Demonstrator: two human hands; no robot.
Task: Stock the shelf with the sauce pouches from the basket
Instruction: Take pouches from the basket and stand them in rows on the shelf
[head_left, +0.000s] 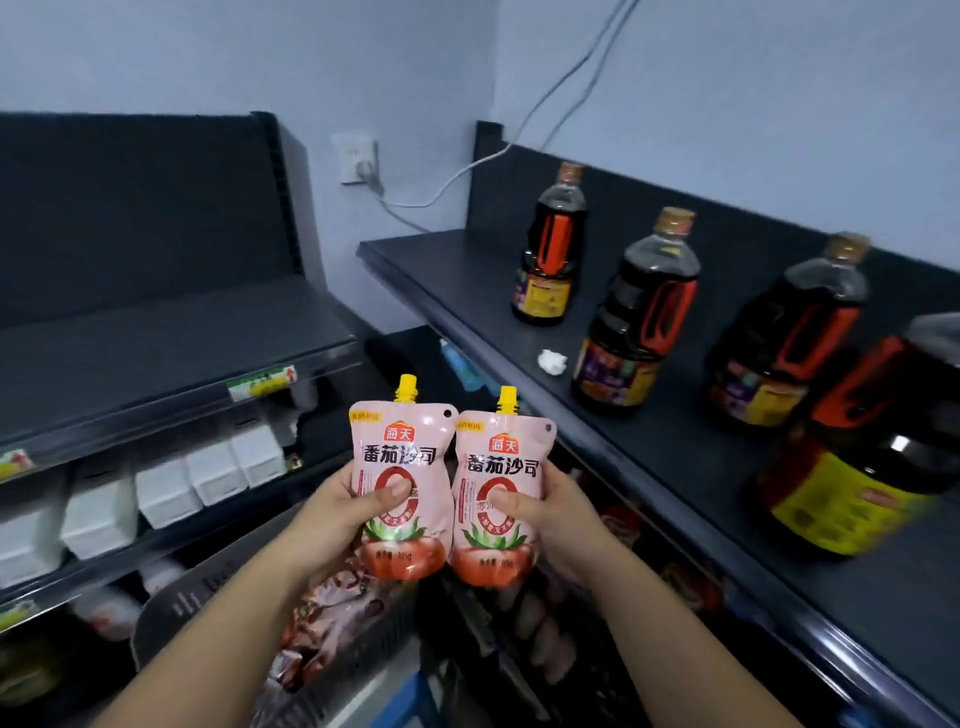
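Observation:
I hold two pink sauce pouches with yellow spouts upright, side by side, in front of me. My left hand (340, 512) grips the left pouch (402, 452) at its middle. The right pouch (501, 467) is held the same way by my right hand (558, 512). Both pouches hang above the dark basket (171, 608), where more pink pouches (332, 613) lie in a blurred heap. The dark top shelf (467, 280) runs along the right, at about the height of the pouches.
Several big dark sauce bottles (636, 317) with orange handles stand along the right shelf, with a crumpled white scrap (551, 361) beside them. The left shelving has a bare upper shelf (156, 343) and white boxes (166, 488) below. A wall socket (358, 161) with cables sits in the corner.

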